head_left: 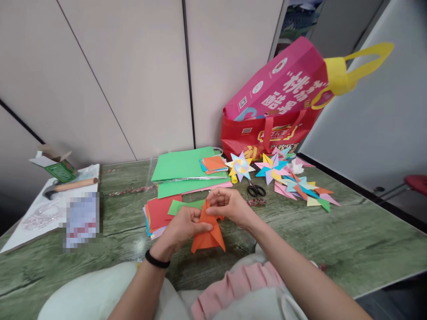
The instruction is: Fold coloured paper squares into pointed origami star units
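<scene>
Between my two hands is a folded piece of orange origami paper, with a pointed top and two flaps spreading at its lower edge. My left hand grips its left side, thumb laid across the front. Near the top point, the thumb and fingers of my right hand pinch the same paper. Just behind it lies a green folded strip. A stack of coloured sheets with a red sheet on top rests beside my left hand. Black-handled scissors lie beyond my right wrist.
Green sheets carry a small stack of squares. Several paper stars, one a pastel star, lie at right before a red bag and a pink bag. At left are a hammer, a white board and a small box.
</scene>
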`<state>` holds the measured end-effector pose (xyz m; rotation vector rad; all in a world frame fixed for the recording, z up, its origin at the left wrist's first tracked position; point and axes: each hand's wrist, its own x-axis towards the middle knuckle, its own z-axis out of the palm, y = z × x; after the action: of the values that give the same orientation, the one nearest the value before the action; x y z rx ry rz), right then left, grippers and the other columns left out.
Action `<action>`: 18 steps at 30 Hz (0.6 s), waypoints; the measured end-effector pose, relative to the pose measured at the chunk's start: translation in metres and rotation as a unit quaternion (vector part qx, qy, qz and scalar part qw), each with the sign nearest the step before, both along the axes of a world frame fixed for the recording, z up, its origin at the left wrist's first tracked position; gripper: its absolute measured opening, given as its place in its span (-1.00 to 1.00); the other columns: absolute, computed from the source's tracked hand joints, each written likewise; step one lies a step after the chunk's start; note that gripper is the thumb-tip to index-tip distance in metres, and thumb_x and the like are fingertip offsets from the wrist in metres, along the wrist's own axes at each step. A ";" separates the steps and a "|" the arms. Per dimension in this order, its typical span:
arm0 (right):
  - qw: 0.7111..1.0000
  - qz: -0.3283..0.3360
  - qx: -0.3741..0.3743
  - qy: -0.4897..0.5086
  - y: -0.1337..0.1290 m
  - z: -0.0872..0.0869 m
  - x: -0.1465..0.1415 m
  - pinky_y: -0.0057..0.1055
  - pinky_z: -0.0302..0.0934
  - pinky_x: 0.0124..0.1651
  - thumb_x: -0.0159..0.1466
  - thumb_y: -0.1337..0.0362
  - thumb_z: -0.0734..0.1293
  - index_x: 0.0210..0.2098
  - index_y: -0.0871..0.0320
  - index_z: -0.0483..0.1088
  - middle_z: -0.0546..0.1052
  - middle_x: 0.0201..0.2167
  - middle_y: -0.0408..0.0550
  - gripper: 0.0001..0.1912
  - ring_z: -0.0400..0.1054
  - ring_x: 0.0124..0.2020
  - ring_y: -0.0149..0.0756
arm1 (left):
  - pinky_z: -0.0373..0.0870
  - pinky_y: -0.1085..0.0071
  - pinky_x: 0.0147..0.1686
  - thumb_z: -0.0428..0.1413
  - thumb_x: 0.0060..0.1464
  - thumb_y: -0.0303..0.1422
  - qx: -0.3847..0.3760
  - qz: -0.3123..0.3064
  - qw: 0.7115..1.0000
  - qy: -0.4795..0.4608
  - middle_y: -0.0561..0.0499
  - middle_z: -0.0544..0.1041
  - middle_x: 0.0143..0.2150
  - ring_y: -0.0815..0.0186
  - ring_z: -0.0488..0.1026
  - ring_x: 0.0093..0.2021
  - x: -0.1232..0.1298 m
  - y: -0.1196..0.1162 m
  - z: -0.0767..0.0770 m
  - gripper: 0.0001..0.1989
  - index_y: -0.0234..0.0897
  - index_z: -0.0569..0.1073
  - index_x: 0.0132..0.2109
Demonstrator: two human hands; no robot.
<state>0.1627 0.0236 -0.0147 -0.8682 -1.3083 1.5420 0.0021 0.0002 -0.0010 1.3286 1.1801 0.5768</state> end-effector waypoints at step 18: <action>0.998 -0.005 -0.058 0.013 -0.004 0.004 -0.006 -0.55 0.09 -0.55 -0.21 0.16 0.50 -0.67 0.22 0.31 0.46 -0.64 -0.17 -0.66 0.25 -0.62 -0.52 | -0.11 0.51 -0.65 0.16 -0.27 -0.33 0.044 -0.032 0.997 0.061 0.20 0.19 -0.69 0.51 0.05 -0.66 0.002 0.000 -0.003 -0.80 -0.31 0.28 -0.60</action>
<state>0.1568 0.0197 -0.0105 -0.9219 -1.2048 1.6292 0.0042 0.0001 -0.0045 1.4888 1.2179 0.5120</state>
